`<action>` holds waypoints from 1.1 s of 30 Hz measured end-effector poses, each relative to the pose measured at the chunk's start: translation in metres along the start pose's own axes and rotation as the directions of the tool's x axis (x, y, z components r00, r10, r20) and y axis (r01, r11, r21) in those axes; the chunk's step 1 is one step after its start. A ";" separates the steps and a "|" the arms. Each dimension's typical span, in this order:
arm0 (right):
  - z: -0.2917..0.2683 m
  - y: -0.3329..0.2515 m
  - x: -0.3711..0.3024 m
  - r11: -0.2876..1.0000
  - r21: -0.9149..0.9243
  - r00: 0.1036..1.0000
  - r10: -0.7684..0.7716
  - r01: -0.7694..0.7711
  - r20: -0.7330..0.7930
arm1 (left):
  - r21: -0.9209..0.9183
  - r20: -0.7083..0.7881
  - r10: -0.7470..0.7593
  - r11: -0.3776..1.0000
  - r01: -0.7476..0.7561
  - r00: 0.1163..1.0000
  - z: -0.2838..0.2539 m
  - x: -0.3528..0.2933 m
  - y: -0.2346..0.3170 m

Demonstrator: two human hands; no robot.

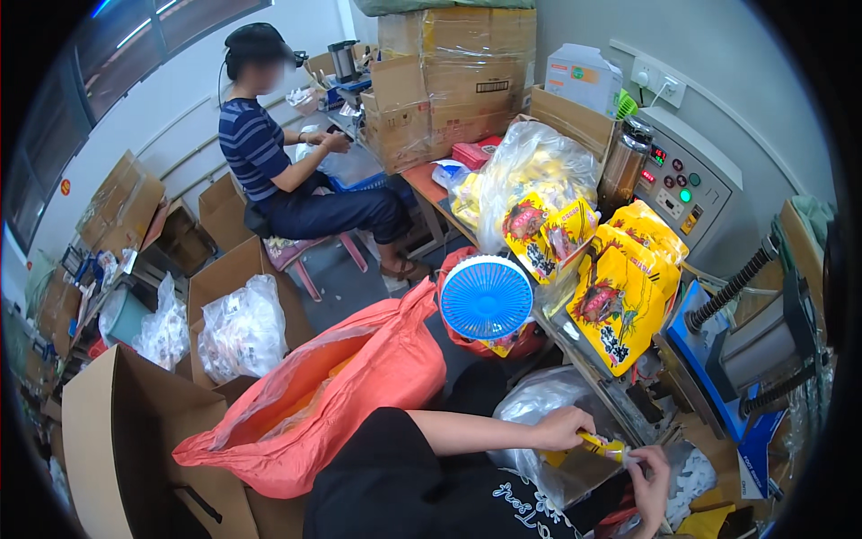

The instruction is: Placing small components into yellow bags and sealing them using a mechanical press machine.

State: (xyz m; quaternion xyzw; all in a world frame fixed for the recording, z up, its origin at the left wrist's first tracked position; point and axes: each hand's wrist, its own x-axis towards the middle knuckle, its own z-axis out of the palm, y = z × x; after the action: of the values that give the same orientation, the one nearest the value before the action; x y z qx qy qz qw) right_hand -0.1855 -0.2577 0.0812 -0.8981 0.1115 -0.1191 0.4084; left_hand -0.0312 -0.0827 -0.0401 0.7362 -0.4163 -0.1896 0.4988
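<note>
Some tightly curled fingers on the left hand (564, 429) grip a yellow packet (605, 446) at roughly 4:30 in view, right hand (650, 483) kinda pinching its end, yellow pouches (621, 292) at 12 from there, coral sack (395, 370) between 9 and 10.

Holds the bare left forearm (476, 433) roughly level, pointing rightward, with the left hand (562, 428) closed in a grip. Holds the right hand (650, 483) nearby, slightly lower, fingers (644, 455) bent in a pinch.

Bright indoor light, glints on clear plastic bag (244, 325), dark curved edges
</note>
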 end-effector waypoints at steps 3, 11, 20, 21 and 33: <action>0.015 0.009 0.000 0.991 0.128 0.997 0.015 -0.025 0.073 | -0.091 0.059 0.093 0.992 -0.087 0.994 0.014 -0.007 -0.012; 0.033 0.031 0.003 0.882 0.455 0.990 0.140 -0.125 0.000 | -0.285 0.271 0.056 0.958 0.024 0.961 -0.007 0.003 -0.009; 0.001 0.023 0.000 0.995 0.084 0.998 0.058 -0.060 0.031 | -0.182 0.116 -0.008 0.983 0.029 0.993 0.002 0.003 -0.006; 0.004 0.022 -0.001 0.981 0.164 0.994 0.100 -0.107 0.050 | -0.343 0.201 -0.087 0.927 0.153 0.976 0.003 0.002 0.005; -0.010 0.047 0.006 0.970 0.021 0.855 0.224 -0.243 -0.468 | -0.628 0.304 -0.359 0.621 0.469 0.883 -0.006 0.065 0.033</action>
State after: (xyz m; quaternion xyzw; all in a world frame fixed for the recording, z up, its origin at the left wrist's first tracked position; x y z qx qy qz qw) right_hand -0.1881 -0.2967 0.0532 -0.8306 0.3166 -0.2788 0.3634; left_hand -0.0035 -0.1365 0.0005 0.5584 -0.1709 -0.4936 0.6445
